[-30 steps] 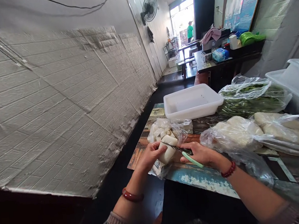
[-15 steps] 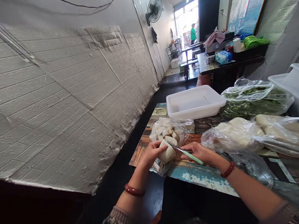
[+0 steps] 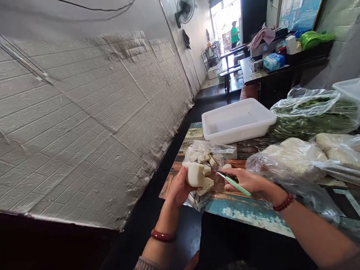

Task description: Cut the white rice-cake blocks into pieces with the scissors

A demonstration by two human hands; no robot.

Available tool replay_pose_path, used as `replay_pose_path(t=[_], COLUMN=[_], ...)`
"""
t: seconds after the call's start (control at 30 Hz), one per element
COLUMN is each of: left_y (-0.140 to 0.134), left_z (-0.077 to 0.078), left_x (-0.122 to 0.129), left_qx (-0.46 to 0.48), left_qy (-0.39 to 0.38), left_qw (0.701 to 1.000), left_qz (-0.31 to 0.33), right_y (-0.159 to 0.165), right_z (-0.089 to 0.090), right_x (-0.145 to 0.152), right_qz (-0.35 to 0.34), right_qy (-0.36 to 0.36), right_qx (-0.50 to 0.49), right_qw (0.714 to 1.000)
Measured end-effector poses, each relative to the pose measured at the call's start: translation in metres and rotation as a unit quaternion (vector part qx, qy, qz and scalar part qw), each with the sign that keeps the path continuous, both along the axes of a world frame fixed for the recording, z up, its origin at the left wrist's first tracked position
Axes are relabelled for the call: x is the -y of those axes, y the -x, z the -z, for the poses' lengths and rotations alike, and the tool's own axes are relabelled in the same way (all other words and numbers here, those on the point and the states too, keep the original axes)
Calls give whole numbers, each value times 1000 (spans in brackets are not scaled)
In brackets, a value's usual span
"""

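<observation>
In my left hand [image 3: 180, 186] is a thick, smooth, pale white chunk of food [image 3: 195, 175], its exact kind unclear. My right hand [image 3: 244, 181] is closed on a knife [image 3: 239, 187] with a light green handle. The blade points left toward the chunk and partly overlaps the cut pieces behind it. Just under the chunk lies a cut piece [image 3: 206, 186] with a rough, porous-looking face. Behind my left hand, a clear plastic bag [image 3: 219, 148] lies open around several pale cut pieces [image 3: 213, 161].
A white plastic tub [image 3: 240, 137] stands at the table's back. To its right are a bag of green leaves [image 3: 317, 117] and clear bags of pale, bulky food [image 3: 292, 154]. The patterned tabletop [image 3: 234, 209] ends near my body. A textured wall [image 3: 104, 115] runs along the left.
The knife has come away from the chunk, moving slightly right and down. My left hand has turned the chunk more upright, and a cut piece now shows beneath it.
</observation>
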State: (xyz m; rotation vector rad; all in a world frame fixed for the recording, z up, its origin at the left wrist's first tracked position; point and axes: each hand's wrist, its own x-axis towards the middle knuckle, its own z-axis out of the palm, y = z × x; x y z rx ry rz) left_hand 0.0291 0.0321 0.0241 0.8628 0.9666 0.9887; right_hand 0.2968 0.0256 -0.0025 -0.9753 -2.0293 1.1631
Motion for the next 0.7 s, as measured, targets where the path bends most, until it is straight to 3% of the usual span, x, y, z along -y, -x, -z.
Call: replay_pose_path(t=[0.23, 0.7], left_y=[-2, -14], left_z=[-3, -8], left_x=[1, -1], left_qx=[-5, -46], left_qy=[-101, -112], left_qw=[995, 993], left_qz=[4, -7], right_y=[-7, -10], right_z=[-4, -3], right_x=[5, 6], right_qz=[1, -11], right_qy=[8, -33], right_qx=[64, 110], right_qw=[998, 993])
